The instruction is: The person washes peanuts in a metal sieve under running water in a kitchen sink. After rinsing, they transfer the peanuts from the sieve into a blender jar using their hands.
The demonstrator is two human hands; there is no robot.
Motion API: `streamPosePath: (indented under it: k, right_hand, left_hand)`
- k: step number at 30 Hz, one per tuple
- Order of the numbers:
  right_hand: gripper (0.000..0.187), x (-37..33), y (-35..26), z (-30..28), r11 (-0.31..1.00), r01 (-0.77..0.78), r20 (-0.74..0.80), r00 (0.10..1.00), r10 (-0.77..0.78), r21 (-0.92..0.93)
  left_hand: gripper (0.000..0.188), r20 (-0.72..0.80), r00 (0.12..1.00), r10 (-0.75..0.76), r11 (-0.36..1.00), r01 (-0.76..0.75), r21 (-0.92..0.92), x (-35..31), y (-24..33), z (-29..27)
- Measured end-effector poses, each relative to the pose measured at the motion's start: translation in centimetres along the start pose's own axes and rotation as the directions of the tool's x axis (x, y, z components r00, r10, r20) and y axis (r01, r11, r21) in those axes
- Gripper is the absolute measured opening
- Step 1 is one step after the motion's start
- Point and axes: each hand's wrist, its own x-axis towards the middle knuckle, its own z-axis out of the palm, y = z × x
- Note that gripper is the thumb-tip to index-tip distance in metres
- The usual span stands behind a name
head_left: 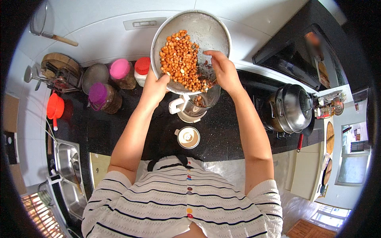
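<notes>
Here, a clear jug (206, 100) with a white handle stands below the fingers, partly hidden by a metal bowl (215, 32), with lidded jars (122, 72) off to their left. Round and dull, the tilted bowl carries glossy reddish-brown nuts (178, 57) between the left hand (154, 89), thumb pressed over the rim, and the right hand (226, 73), index finger outstretched inside; whether it pinches anything cannot be told. Speckled black counter (222, 139) lies beneath the fingers, a white wall (99, 25) beyond.
</notes>
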Motion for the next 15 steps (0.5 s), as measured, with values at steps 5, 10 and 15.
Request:
streamPosePath:
  k: [5, 10, 15]
  right_hand:
    - [0.043, -0.2, 1.0, -0.1, 0.859, 0.222, 0.134, 0.975, -0.179, -0.462]
    - [0.042, -3.2, -0.4, 0.2, 0.878, 0.181, 0.251, 0.965, -0.072, -0.443]
    - [0.036, -3.7, -1.4, -0.6, 0.952, 0.144, 0.295, 0.954, -0.061, -0.271]
  left_hand:
    - [0.053, 0.009, 0.998, 0.055, 0.998, -0.055, -0.005, -0.4, 0.1, -0.1]
    - [0.053, -0.029, 0.998, 0.064, 0.998, -0.064, 0.011, -0.4, -0.6, -0.2]
    - [0.052, -0.024, 0.998, 0.062, 0.998, -0.061, 0.036, -0.4, -0.4, -0.1]
